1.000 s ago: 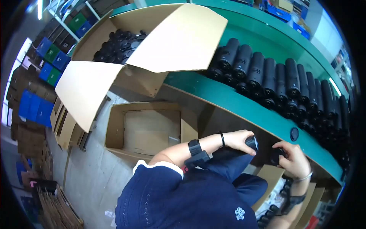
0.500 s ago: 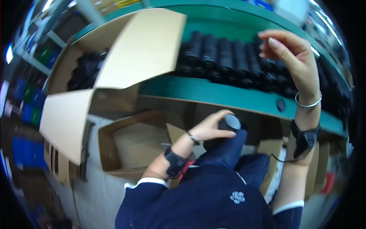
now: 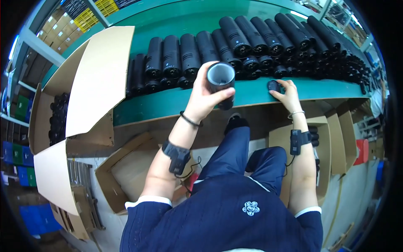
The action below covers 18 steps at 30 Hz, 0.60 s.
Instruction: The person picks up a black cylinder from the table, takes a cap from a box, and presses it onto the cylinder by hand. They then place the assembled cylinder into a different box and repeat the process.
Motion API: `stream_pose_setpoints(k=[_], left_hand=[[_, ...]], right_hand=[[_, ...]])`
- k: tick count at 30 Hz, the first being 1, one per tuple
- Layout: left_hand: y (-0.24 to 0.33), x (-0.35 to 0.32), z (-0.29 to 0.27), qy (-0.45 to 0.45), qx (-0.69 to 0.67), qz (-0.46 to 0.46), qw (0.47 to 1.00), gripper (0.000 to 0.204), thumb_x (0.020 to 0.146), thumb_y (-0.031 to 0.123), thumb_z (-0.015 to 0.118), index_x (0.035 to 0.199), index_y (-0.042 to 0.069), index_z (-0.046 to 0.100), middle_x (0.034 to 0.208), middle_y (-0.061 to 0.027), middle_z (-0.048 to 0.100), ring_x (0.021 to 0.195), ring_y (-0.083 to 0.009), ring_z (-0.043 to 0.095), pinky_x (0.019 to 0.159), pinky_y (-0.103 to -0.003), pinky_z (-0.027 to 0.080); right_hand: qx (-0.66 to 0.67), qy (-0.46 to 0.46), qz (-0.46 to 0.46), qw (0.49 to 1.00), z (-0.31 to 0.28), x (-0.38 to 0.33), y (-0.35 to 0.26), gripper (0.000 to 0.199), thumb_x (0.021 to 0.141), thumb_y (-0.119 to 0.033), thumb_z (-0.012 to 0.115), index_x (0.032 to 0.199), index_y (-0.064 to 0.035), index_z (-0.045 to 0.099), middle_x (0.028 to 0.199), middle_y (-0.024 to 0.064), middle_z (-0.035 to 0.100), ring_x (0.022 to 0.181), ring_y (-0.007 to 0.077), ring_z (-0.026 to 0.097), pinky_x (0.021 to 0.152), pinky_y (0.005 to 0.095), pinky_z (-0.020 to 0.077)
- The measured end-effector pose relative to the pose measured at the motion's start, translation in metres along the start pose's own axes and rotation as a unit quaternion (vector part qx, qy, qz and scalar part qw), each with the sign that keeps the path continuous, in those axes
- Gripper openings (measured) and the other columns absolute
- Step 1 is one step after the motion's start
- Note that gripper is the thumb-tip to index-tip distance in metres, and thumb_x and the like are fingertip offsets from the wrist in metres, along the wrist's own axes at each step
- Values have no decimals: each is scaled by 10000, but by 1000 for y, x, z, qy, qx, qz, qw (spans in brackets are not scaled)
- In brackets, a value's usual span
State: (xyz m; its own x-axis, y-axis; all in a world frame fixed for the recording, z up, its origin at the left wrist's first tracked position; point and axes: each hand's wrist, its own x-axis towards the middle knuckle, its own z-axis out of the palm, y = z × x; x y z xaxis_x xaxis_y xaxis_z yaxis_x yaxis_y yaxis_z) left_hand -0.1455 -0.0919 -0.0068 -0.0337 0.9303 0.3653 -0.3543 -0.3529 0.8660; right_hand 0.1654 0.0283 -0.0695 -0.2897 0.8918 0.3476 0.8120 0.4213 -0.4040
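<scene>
Left hand: in the upper middle of the frame we see our left hand (image 3: 203, 96) wrapped around an upright black tube (image 3: 222, 84), the thumb across its near side; the far fingers are mostly hidden behind it.
Tube mouth: it faces us, pale grey inside; we cannot make out how deep it goes, and the lower body is partly covered by the thumb.
Right hand: right of centre, our right hand (image 3: 289, 96) has thumb and forefinger bent, a small gap apart, at the edge of a round black cap (image 3: 273, 86); the other fingers are partly hidden.
Cap: it is at the front of the green bench (image 3: 247, 95); we cannot tell whether it is gripped firmly or lifted.
Stacked tubes: black tubes (image 3: 238, 37) lie in layers across the upper frame, the lower ones largely covered, the far-right ones blurring together.
Left carton: at the left, a tall carton (image 3: 100, 71) holds dark pieces (image 3: 58, 117), partly hidden by its flap.
Floor carton: lower left of centre, another carton (image 3: 110, 178) is partly covered by our left forearm.
Right box: our right forearm hides part of a cardboard box (image 3: 278, 136) at the lower right.
</scene>
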Motion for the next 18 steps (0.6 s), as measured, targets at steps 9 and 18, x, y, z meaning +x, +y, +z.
stream_pose_setpoints(k=[9, 18], left_hand=[[5, 16, -10, -46, 68, -43, 996, 612, 727, 53, 779, 1268, 90, 494, 1151, -31, 558, 1080, -137, 538, 951, -306, 439], [19, 0, 38, -238, 71, -138, 959, 676, 683, 110, 813, 1290, 52, 524, 1186, -30, 574, 1090, -107, 526, 962, -275, 417]], right_hand=[[242, 86, 12, 966, -23, -9, -55, 544, 743, -66, 755, 1254, -21, 574, 1075, 60, 599, 872, 116, 563, 731, 227, 456], [292, 66, -90, 950, -59, -36, -132, 568, 723, 31, 733, 1263, 22, 558, 979, 46, 577, 784, 87, 523, 666, 210, 450]])
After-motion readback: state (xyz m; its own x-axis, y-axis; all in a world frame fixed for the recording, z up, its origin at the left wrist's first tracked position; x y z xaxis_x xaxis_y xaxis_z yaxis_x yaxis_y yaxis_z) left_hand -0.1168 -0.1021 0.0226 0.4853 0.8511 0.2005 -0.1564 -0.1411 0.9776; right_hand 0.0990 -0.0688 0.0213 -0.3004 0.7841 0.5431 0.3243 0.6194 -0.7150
